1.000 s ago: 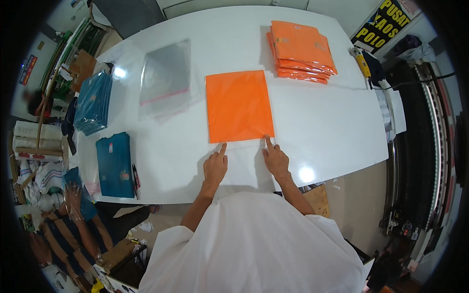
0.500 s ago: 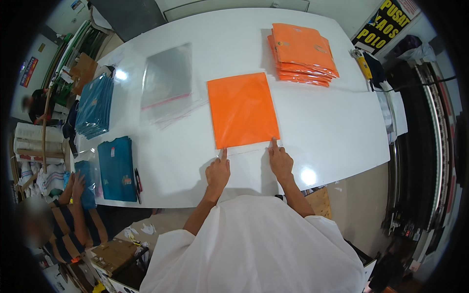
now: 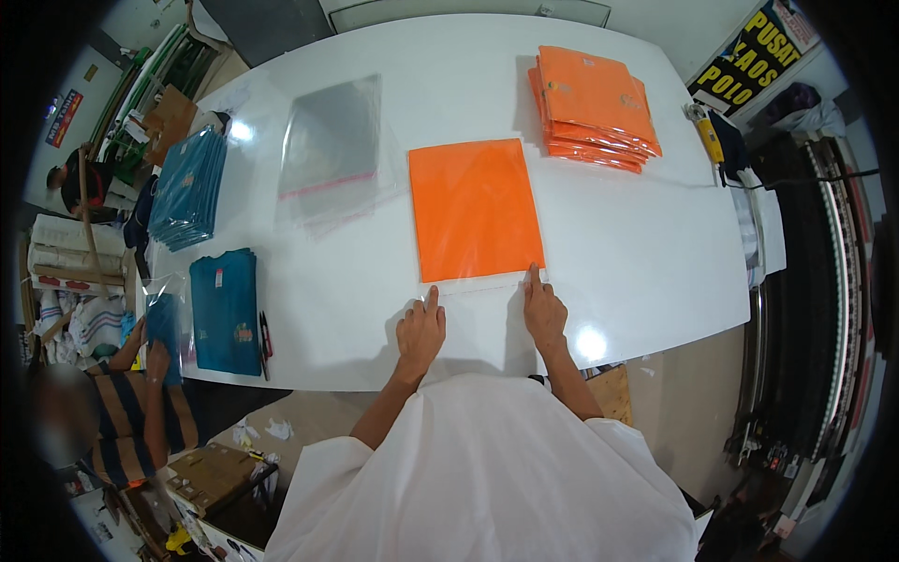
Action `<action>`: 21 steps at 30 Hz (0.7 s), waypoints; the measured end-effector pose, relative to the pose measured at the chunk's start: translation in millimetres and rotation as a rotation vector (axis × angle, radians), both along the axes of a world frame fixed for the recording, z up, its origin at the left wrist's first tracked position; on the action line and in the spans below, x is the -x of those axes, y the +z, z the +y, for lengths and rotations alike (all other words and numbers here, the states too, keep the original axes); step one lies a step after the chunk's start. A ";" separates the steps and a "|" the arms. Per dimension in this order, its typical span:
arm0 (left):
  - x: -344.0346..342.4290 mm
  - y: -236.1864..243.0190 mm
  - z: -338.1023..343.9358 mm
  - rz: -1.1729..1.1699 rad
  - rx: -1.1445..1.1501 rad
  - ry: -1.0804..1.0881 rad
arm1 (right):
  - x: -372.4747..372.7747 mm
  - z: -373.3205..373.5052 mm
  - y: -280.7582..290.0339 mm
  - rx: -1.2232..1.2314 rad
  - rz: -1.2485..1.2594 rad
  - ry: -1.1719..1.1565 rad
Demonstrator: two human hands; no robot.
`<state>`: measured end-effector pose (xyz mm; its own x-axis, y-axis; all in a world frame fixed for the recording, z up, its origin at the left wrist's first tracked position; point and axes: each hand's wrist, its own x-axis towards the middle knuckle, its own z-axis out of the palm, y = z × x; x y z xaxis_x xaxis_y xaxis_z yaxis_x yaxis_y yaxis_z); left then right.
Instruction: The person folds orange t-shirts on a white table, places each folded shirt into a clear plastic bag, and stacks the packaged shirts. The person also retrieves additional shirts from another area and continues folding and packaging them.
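"Where is the orange cloth (image 3: 476,208)?"

"Flat in front of me on the desk (image 3: 646,253), its near edge facing me, with a strip of clear plastic (image 3: 487,284) showing just below."

"And your hands?"

"My left grip (image 3: 420,330) holds nothing: forefinger stretched out, the others curled in, its tip at the plastic by the near left corner. My right grip (image 3: 546,312) is shaped the same and is empty too, fingertip at the near right corner of the cloth."

"How would you do this bit well?"

"I'd press lightly and equally on both sides, I think, so the edge doesn't slant (thin plastic probably creases if one finger drags). Flat fingertips look safer than nails."

"Anything in the way?"

"Not by my fingers. The orange packets (image 3: 599,98) are piled beyond the far right corner, and the clear bags (image 3: 332,136) lie off to the left."
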<state>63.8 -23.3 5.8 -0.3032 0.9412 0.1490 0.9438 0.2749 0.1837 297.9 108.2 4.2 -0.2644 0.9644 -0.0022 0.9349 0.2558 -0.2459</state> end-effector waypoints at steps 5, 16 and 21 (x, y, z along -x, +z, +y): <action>-1.1 2.7 0.4 0.024 0.000 -0.008 | -1.7 -1.4 -1.3 -0.014 0.009 -0.010; 58.1 16.7 14.6 -0.352 -0.213 -0.199 | 43.6 -31.3 30.1 0.154 0.465 0.147; 106.7 8.5 59.9 -0.089 -0.055 -0.404 | 121.3 -50.9 46.3 0.511 0.430 0.302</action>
